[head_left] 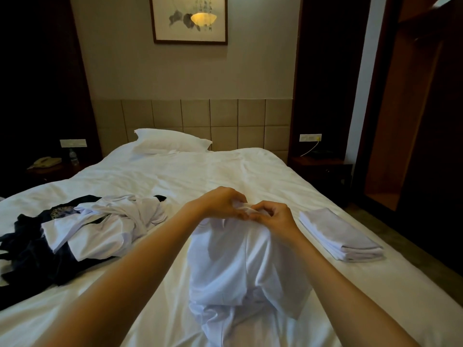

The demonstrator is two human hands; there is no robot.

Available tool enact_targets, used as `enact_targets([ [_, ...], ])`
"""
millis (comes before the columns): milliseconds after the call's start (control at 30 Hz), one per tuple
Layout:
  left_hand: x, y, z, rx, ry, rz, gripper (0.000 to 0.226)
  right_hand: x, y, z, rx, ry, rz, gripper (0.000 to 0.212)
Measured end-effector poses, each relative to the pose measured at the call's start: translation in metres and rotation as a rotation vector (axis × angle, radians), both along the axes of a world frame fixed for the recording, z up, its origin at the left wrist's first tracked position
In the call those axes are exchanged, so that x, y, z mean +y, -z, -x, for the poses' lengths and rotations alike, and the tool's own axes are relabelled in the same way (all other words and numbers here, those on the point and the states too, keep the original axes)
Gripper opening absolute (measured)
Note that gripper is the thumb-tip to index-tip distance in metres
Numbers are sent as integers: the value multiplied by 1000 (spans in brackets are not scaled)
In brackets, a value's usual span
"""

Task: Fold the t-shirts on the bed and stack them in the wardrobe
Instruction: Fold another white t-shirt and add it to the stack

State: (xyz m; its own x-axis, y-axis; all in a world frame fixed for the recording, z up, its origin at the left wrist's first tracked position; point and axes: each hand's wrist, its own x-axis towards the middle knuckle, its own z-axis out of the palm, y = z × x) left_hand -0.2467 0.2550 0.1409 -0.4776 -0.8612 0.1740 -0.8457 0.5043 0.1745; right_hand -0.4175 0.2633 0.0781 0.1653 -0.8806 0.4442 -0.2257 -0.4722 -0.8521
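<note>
A white t-shirt (238,266) hangs bunched over the middle of the bed (190,176), lifted at its top edge. My left hand (223,202) and my right hand (271,216) meet there, and both pinch the fabric near the collar with curled fingers. The shirt's lower part trails onto the sheet towards me. A heap of unfolded white and dark t-shirts (82,229) lies on the bed's left side. A small stack of folded white t-shirts (340,235) rests at the right edge of the bed. The open wardrobe (398,136) stands to the right.
A white pillow (170,144) lies against the tiled headboard. Nightstands flank the bed, the left one with a phone (46,162) and a bottle (73,156), the right one (320,166) below a wall socket with a cable. Floor runs between the bed and wardrobe.
</note>
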Motion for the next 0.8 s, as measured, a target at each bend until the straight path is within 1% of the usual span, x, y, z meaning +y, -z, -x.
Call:
enact_targets([
  [67, 0, -2, 2, 1, 2, 18, 33, -2, -2, 2, 20, 48, -5, 24],
  [167, 2, -2, 7, -29, -3, 43, 30, -3, -3, 1, 70, 111, 8, 23],
  [233, 3, -1, 11, -27, -27, 112, 29, -4, -3, 0, 73, 138, 7, 22],
  [333, 2, -2, 13, 78, -117, 228, 27, -5, -7, 3, 66, 105, -25, 20],
  [467, -3, -14, 5, 206, -243, 269, 27, -5, -7, 11, 256, 69, -65, 10],
  [533, -5, -23, -2, 232, -293, 279, 26, -5, -4, 15, 294, 81, -124, 7],
  [633, -7, -32, -10, 266, -356, 293, 25, -6, -3, 19, 354, 83, -155, 13],
  [800, -8, -36, -18, 276, -406, 304, 24, -9, -3, 18, 371, 79, -187, 18],
])
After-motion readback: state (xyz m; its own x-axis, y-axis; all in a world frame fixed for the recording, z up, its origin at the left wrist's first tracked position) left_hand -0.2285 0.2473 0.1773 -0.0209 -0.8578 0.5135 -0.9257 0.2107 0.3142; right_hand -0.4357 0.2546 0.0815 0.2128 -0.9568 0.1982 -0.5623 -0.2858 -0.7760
